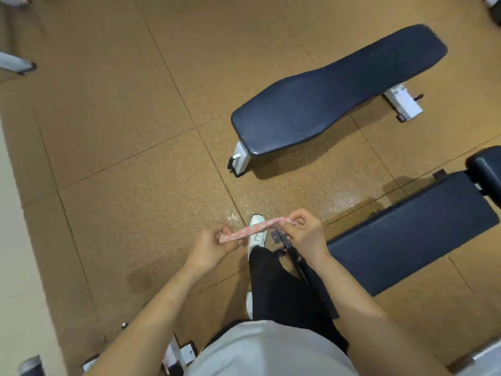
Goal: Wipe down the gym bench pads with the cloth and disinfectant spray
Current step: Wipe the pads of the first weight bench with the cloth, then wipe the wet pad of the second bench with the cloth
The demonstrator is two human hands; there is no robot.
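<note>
A pink patterned cloth [254, 229] is stretched flat and seen edge-on between my two hands, in front of my body. My left hand [214, 246] pinches its left end, and my right hand [305, 234] pinches its right end. A flat gym bench with a dark blue pad [333, 90] on white legs stands on the floor ahead, up and to the right. A second dark blue bench pad [412, 229] lies close on my right, beside my right forearm. No spray bottle is in view.
The floor [122, 158] is tan speckled rubber tile. White equipment feet [16, 63] poke in at the upper left. A white frame base [179, 354] sits near my lower left. My white shoe [257, 232] and black trouser leg are below the cloth.
</note>
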